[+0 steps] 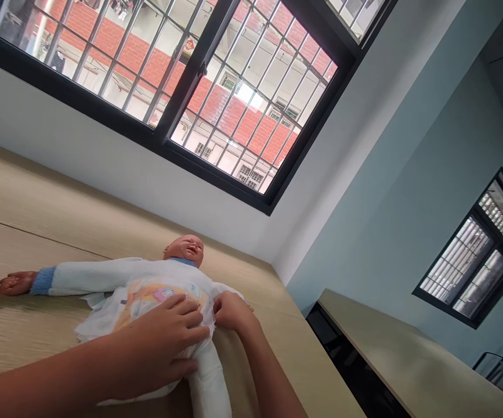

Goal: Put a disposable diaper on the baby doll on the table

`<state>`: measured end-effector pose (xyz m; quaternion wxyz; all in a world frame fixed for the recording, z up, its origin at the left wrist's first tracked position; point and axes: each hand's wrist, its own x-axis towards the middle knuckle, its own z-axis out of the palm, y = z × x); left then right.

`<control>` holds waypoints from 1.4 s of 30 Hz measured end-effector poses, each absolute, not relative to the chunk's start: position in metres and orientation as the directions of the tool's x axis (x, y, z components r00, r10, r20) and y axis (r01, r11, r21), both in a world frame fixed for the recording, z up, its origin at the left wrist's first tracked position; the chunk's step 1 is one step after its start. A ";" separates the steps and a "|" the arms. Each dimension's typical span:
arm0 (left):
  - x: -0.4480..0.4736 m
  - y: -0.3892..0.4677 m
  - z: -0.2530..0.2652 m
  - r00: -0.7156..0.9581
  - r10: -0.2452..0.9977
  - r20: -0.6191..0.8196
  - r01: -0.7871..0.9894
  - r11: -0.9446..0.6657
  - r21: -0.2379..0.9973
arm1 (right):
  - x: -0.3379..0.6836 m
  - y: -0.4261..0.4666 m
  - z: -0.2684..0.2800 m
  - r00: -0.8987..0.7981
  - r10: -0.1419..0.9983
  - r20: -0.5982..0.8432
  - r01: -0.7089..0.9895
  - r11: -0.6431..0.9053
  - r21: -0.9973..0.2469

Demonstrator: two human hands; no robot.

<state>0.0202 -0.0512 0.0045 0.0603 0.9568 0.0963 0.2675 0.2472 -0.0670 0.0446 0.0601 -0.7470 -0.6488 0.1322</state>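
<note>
A baby doll [185,249] lies on its back on the table, its head toward the wall and one arm stretched out to the left. It wears white clothes with blue cuffs and collar. Around its middle is a white diaper [140,299] with a colourful printed front; one frilled side spreads loose at the left. My left hand [164,328] rests flat over the diaper's front, fingers stretched out. At the doll's other side, my right hand [234,312] has its fingers curled at the diaper's edge, with the fingertips partly hidden.
The wooden table [295,348] runs up to a white wall below a barred window [251,104]. Beyond a gap at the right stands another table [377,337]. A second window [469,261] is in the blue-green wall.
</note>
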 end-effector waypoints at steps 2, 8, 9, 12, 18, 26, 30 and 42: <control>0.020 -0.052 0.006 0.840 0.222 0.496 0.151 -0.972 0.179 | 0.245 -0.068 0.046 0.129 0.986 -0.106 0.958 -0.152 -0.243; 0.016 -0.059 0.016 0.851 0.229 0.472 0.155 -0.969 0.190 | 0.243 -0.068 0.047 0.105 0.981 -0.162 0.955 -0.144 -0.258; 0.016 -0.060 0.017 0.850 0.233 0.472 0.160 -0.969 0.190 | 0.244 -0.067 0.046 0.093 0.980 -0.179 0.948 -0.142 -0.285; 0.015 -0.061 0.019 0.848 0.236 0.474 0.165 -0.968 0.187 | 0.245 -0.066 0.043 0.056 0.974 -0.221 0.921 -0.136 -0.366; 0.014 -0.061 0.017 0.843 0.232 0.485 0.161 -0.970 0.183 | 0.251 -0.062 0.038 0.045 0.970 -0.239 0.874 -0.154 -0.461; 0.016 -0.059 0.018 0.845 0.229 0.483 0.164 -0.971 0.172 | 0.258 -0.053 0.028 0.044 0.930 -0.365 0.777 -0.261 -0.572; 0.014 -0.060 0.022 0.844 0.267 0.464 0.208 -0.962 0.176 | 0.271 -0.049 0.027 -0.024 0.909 -0.416 0.725 -0.270 -0.633; 0.029 -0.054 0.027 0.821 0.409 0.397 0.404 -0.909 0.102 | 0.293 -0.050 0.017 -0.229 0.883 -0.411 0.448 -0.279 -0.850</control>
